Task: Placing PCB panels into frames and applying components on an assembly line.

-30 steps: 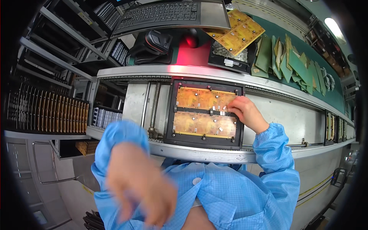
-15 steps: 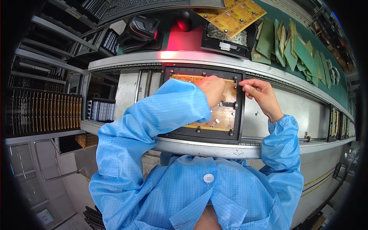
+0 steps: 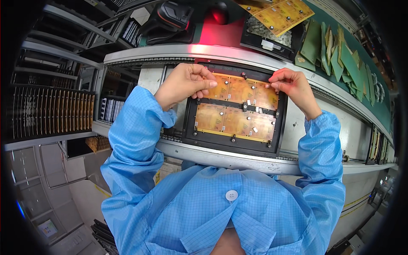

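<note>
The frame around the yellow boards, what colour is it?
Black; the frame shows best in the head view.

My left hand (image 3: 185,83) hid the far left corner of the upper orange panel (image 3: 239,92), and my right hand (image 3: 296,91) covered part of the black frame (image 3: 212,142). Anything between my fingertips was too small to tell. The yellow sheet (image 3: 278,12), cut off by the top edge, partly hid the black bin (image 3: 282,51).

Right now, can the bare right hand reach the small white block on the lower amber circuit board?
Probably yes: the right hand is near the upper amber circuit board, and nothing visible covers the white block.
</note>
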Available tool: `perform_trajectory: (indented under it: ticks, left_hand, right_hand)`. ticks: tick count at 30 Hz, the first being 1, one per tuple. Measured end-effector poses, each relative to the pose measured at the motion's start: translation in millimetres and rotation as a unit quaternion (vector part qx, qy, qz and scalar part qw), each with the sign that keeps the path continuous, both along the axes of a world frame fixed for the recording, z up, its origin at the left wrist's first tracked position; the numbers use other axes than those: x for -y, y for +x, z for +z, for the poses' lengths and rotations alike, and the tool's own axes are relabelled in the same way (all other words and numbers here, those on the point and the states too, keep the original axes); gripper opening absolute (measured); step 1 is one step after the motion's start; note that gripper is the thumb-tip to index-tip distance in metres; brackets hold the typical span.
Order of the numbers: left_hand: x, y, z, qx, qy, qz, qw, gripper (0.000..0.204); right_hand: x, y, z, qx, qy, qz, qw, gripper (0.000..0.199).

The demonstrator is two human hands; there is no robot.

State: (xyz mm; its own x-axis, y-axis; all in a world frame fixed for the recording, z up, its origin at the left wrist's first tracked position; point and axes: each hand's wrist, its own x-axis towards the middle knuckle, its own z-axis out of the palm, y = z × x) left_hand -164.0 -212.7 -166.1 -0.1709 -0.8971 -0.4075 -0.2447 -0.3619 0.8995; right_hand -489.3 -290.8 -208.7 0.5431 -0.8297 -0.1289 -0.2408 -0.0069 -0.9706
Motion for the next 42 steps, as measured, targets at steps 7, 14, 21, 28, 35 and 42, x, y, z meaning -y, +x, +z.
perform_trajectory:
  ticks: [7, 14, 21, 28, 35, 42]
  left_hand:
    - [13, -4, -21, -0.038, 0.007, -0.022, 0.999, 0.017]
    - [36, -43, -30, 0.129, -0.150, -0.034, 0.980, 0.017]
    - [40, -65, -39, 0.241, -0.205, -0.094, 0.944, 0.018]
    - [41, -64, -46, 0.293, -0.331, -0.134, 0.887, 0.016]
    - [43, -61, -51, 0.299, -0.329, -0.161, 0.881, 0.014]
    - [35, -61, -62, 0.307, -0.386, -0.148, 0.857, 0.012]
  right_hand:
    - [-2, 17, 1, -0.084, -0.058, -0.003, 0.995, 0.012]
    - [-6, 38, -4, -0.155, -0.293, 0.106, 0.937, 0.018]
    - [-10, 24, -8, -0.117, -0.281, 0.013, 0.952, 0.014]
    - [-18, 0, -2, -0.086, -0.221, -0.057, 0.970, 0.016]
    - [-24, -13, -4, -0.023, -0.147, -0.113, 0.982, 0.014]
    - [-21, -20, -8, -0.028, -0.127, -0.088, 0.988, 0.015]
